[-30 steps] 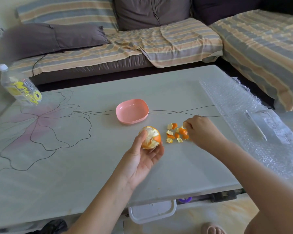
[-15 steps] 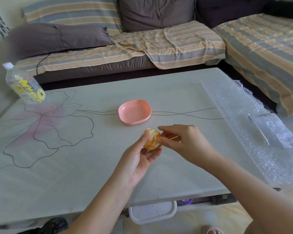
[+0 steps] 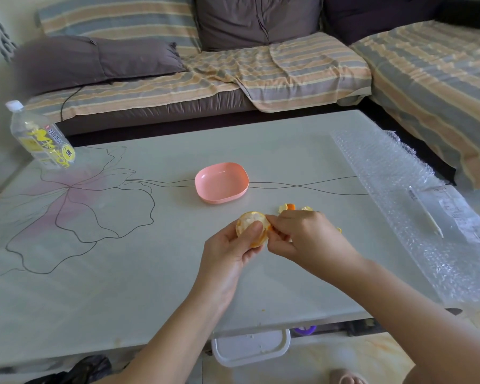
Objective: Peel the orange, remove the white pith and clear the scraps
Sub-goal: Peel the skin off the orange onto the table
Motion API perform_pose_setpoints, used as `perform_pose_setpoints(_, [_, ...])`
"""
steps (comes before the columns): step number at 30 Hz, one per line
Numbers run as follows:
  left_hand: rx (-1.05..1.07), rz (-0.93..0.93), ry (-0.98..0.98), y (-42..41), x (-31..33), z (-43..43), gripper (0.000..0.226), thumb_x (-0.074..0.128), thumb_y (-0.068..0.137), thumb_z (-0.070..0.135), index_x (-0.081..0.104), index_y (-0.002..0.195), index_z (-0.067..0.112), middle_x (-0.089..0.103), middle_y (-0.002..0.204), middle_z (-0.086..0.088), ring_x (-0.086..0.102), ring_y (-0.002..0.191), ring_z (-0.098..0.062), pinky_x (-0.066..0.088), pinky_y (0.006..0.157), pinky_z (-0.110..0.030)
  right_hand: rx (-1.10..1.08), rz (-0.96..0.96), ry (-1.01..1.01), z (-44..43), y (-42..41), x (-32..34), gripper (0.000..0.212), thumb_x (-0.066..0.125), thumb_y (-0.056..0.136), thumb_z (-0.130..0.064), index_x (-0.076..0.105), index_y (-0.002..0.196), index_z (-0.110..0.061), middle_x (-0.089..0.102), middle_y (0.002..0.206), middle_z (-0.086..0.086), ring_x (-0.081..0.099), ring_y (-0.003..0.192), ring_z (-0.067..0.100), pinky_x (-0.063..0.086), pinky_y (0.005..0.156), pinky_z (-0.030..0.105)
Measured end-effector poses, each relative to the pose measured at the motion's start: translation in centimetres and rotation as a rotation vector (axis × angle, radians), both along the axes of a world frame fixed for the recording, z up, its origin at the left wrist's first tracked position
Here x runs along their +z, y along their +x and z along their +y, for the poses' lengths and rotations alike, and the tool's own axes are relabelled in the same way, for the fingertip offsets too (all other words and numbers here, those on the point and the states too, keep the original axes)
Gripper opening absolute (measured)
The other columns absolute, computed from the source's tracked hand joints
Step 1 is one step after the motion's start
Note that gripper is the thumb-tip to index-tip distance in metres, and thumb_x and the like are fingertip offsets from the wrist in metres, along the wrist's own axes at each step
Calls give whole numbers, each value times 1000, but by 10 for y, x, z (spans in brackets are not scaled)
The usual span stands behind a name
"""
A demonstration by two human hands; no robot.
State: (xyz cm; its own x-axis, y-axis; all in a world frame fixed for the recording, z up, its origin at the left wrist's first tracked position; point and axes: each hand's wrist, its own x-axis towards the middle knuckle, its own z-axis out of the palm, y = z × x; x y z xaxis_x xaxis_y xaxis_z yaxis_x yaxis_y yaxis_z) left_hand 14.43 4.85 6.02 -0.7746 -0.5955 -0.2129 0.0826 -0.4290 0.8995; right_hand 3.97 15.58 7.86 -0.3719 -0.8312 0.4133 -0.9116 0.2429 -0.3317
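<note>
Pale table [image 3: 122, 286], flower outline drawn on top. Left hand [image 3: 227, 256]: fingers and thumb curled round partly peeled orange [image 3: 248, 224], held over the table. Right hand [image 3: 305, 239]: fingertips pinching peel [image 3: 270, 229] at the orange's right edge. Peel scraps [image 3: 287, 207]: on table just beyond right hand. Pink dish [image 3: 225, 198]: farther back, centre. Bubble wrap [image 3: 385, 167], right; bottle [image 3: 39, 137], far left; striped sofa [image 3: 233, 70] behind.

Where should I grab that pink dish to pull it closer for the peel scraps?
Probably the near rim of the pink dish, reaching from your edge of the table. It sits upright and looks empty, with a low wall, so a thumb inside and fingers outside can pinch it. The peel scraps lie just right of it, nearer you.
</note>
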Motion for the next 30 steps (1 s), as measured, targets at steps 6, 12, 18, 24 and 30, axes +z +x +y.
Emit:
perform_pose_setpoints(6, [9, 11, 10, 1, 2, 2, 37, 69, 68, 30, 72, 94, 4, 71, 104, -19, 68, 102, -28, 56, 78, -25, -48, 67, -94, -4, 6, 0, 31, 44, 82, -22, 51, 55, -8, 22, 55, -4, 20, 44, 20, 27, 36, 22])
perform_pose_setpoints(12, [3, 41, 31, 3, 6, 4, 35, 69, 67, 30, 72, 92, 6, 72, 101, -16, 69, 98, -24, 56, 78, -24, -112, -2, -169, -6, 12, 0, 29, 49, 79, -17, 51, 52, -6, 23, 52, -5, 21, 45, 18, 26, 38, 28])
perform_pose_setpoints(18, [1, 52, 20, 2, 7, -1, 31, 69, 68, 28, 73, 90, 7, 73, 96, -12, 68, 93, -22, 57, 83, -29, -139, -223, -90, -4, 8, 6, 24, 49, 79, -23, 60, 65, -6, 39, 53, 2, 33, 54, 19, 28, 48, 22])
perform_pose_setpoints(24, [-49, 60, -46, 2, 10, 0, 27, 67, 75, 26, 72, 93, 7, 73, 100, -13, 69, 93, -20, 56, 80, -27, -79, -361, -37, 6, 3, 16, 21, 52, 76, -32, 63, 75, -13, 52, 65, 0, 46, 64, 17, 44, 60, 40])
perform_pose_setpoints(30, [-72, 113, -51, 1, 11, 1, 32, 82, 66, 37, 77, 84, 11, 74, 97, -10, 70, 92, -19, 55, 80, -27, -90, -354, -108, 8, 7, 19, 22, 50, 82, -24, 57, 65, -12, 43, 58, 1, 39, 56, 18, 37, 51, 41])
